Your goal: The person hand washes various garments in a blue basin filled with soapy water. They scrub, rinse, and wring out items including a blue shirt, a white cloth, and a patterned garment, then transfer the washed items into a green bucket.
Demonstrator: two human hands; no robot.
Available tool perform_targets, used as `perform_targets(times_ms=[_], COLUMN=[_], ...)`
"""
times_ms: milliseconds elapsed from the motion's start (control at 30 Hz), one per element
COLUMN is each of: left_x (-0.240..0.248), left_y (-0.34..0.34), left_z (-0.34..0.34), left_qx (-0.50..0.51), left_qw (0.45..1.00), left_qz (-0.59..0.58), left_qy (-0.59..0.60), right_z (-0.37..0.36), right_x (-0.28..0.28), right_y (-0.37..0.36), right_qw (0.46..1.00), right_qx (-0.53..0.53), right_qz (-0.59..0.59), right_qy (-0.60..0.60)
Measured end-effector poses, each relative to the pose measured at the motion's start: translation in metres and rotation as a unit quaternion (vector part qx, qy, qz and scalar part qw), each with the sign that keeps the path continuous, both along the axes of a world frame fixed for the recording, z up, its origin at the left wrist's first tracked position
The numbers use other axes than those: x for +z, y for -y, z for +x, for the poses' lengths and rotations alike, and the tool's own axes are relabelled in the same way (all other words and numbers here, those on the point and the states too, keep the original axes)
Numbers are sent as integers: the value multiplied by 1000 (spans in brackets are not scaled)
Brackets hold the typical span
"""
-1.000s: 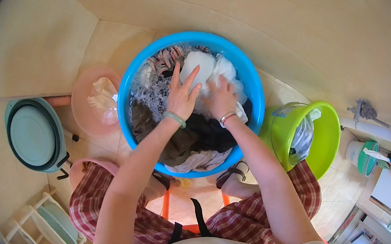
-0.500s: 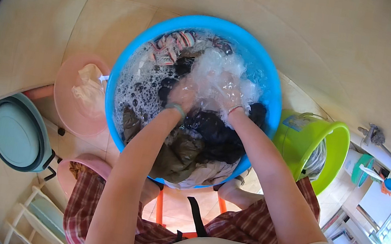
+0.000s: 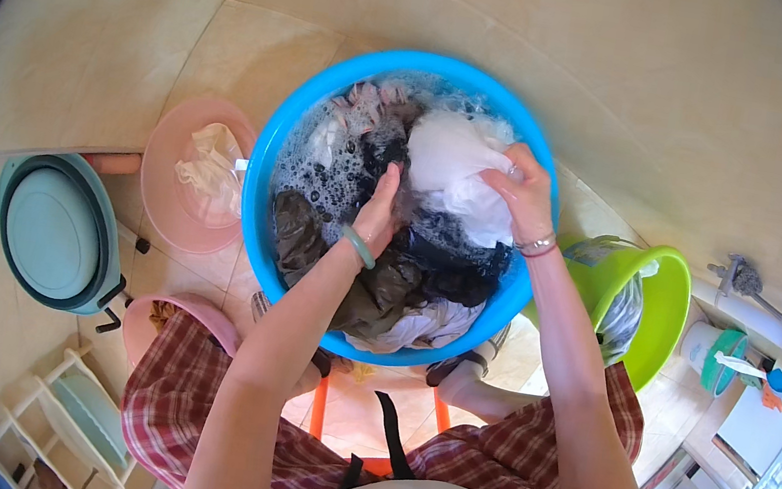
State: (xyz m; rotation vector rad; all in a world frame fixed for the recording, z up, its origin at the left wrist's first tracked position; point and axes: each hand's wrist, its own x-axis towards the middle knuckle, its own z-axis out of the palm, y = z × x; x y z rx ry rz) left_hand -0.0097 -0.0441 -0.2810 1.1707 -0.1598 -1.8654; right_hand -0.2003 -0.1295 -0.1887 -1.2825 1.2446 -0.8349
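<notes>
A large blue tub (image 3: 264,165) between my feet holds sudsy water and wet laundry. My right hand (image 3: 526,196) grips a soaked white cloth (image 3: 454,158) by its right side, lifted partly out of the water. To its left, my left hand (image 3: 379,212) is stretched out above dark clothes, apart from the white cloth, with nothing visible in it. Some of its fingers are hidden by the edge-on view. Around them lie a striped pinkish garment (image 3: 366,104), a brown garment (image 3: 298,226), a black one (image 3: 452,279) and a pale one (image 3: 429,326).
Left of the tub stand a pink basin (image 3: 160,200) with a pale cloth, another pink basin (image 3: 216,320), and a teal folding basin (image 3: 54,230). A green bucket (image 3: 667,326) with a grey cloth is tipped on the right. Tiled walls rise close behind the tub.
Both hands have come up out of the foamy water. The right one has raised the white cloth and moved right; the left has drawn back toward me, away from it.
</notes>
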Motion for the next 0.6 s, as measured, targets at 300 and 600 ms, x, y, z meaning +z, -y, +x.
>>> perform_targets(times_ms=[300,600], left_x=[111,121], left_y=[50,55], left_z=[2,35], left_qx=[0,52], left_qw=[890,972], left_qz=[-138,-201], left_qy=[-434,-106], right_z=[18,4], right_x=[145,59], right_y=[-43,-78], right_qw=[925,868], right_qx=[199,350], right_qz=[-318,-308], right_qy=[-53,-173])
